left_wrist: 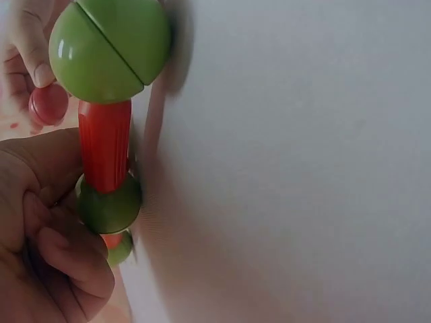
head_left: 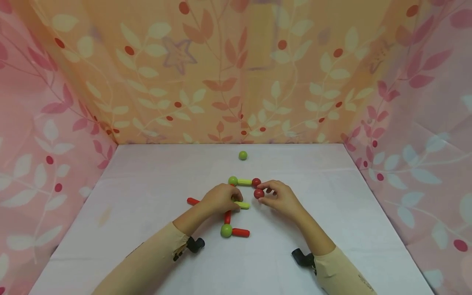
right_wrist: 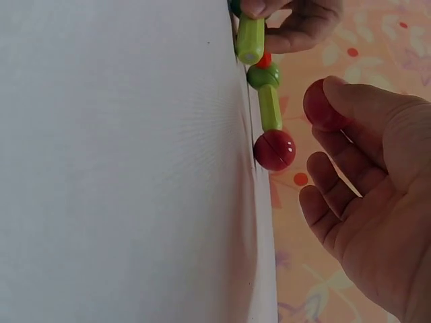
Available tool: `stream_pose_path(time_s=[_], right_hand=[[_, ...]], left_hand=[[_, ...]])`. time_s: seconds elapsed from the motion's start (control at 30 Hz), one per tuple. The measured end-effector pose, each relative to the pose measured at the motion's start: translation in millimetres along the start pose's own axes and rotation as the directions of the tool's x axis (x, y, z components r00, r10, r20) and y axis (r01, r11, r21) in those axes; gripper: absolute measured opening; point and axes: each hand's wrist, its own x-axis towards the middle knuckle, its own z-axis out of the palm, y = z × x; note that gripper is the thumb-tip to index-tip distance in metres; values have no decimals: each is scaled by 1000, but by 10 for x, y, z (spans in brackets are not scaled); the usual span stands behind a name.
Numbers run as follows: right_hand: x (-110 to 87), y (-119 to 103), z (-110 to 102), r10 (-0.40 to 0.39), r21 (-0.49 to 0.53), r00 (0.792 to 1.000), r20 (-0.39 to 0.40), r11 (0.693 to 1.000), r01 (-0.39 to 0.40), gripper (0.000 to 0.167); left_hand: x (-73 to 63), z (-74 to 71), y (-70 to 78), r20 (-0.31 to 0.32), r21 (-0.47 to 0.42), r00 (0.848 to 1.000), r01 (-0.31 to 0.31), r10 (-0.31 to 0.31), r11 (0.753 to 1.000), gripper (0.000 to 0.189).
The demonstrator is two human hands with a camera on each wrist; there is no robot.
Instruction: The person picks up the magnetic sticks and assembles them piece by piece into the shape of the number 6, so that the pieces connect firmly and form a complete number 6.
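Note:
My right hand [head_left: 282, 198] pinches a loose red ball [head_left: 259, 194] between thumb and fingers, held off the table in the right wrist view. My left hand [head_left: 221, 199] grips a light green stick [head_left: 242, 205] near the middle green ball [left_wrist: 111, 205], which it mostly hides in the head view. These belong to a joined figure of balls and sticks. Its far end has a green ball [head_left: 232, 180], a light green stick [head_left: 244, 182] and a red ball [head_left: 256, 182]. At its near end are a green ball [head_left: 226, 230] and a red stick [head_left: 241, 232].
A single green ball [head_left: 242, 155] lies near the back of the white table [head_left: 155, 172]. One red stick [head_left: 193, 201] sticks out left of my left hand. Patterned cloth walls [head_left: 228, 82] stand behind and at both sides.

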Motion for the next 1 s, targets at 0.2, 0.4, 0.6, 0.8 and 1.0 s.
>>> stream_pose_path(time_s=[0.2, 0.4, 0.6, 0.8, 1.0], right_hand=[[0, 5, 38, 20, 4, 1000, 19, 1000, -20, 39], [-7, -13, 58, 48, 8, 998, 32, 999, -48, 40], [-15, 1, 113, 27, 30, 998, 57, 999, -29, 36], [-27, 3, 160, 11, 25, 997, 80, 1000, -13, 35], [-27, 23, 167, 20, 20, 996, 85, 1000, -21, 35]], left_hand=[[-18, 13, -55, 5, -82, 1000, 16, -16, 997, 16], [-14, 42, -128, -16, -187, 1000, 7, -10, 982, 16], [-22, 54, -154, -56, -237, 998, -20, 7, 971, 16], [-17, 54, -150, -77, -239, 997, -41, 23, 970, 17], [3, 63, -154, -79, -223, 997, -40, 23, 974, 17]])
